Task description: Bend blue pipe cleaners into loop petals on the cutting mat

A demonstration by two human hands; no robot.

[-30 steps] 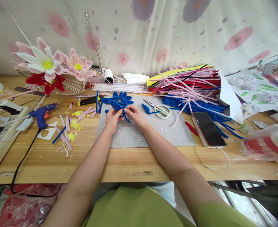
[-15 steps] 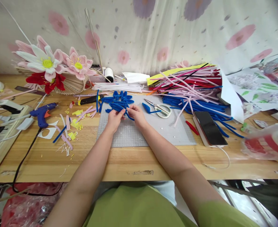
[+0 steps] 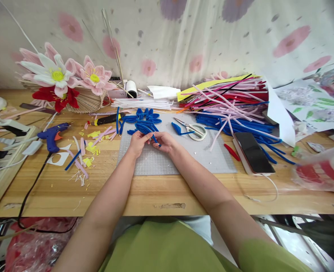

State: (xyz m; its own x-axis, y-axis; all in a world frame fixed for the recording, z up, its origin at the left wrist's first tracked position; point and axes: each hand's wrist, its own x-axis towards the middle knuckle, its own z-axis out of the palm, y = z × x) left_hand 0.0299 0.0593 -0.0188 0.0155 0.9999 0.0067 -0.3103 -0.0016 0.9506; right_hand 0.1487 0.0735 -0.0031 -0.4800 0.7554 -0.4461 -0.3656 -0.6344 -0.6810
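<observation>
Over the grey cutting mat (image 3: 161, 164), my left hand (image 3: 139, 143) and my right hand (image 3: 164, 142) meet at their fingertips. Both are closed on a bundle of blue pipe cleaners (image 3: 144, 127), whose short ends show between the fingers of my right hand. Just behind the bundle lie blue looped petal shapes (image 3: 148, 115). A blue folded leaf-like piece (image 3: 176, 128) rests to the right, beside white-handled scissors (image 3: 198, 132).
Scraps, a blue glue gun (image 3: 51, 139) and a power strip (image 3: 10, 166) lie left. Fuzzy flowers (image 3: 57, 75) stand behind. Pipe cleaners (image 3: 232, 96), a phone (image 3: 253, 153) and a wrapped cup (image 3: 322, 172) are on the right.
My right hand has turned palm upward, its fingers now under the bundle's ends. The blue ends have swung slightly, and the view has shifted a little.
</observation>
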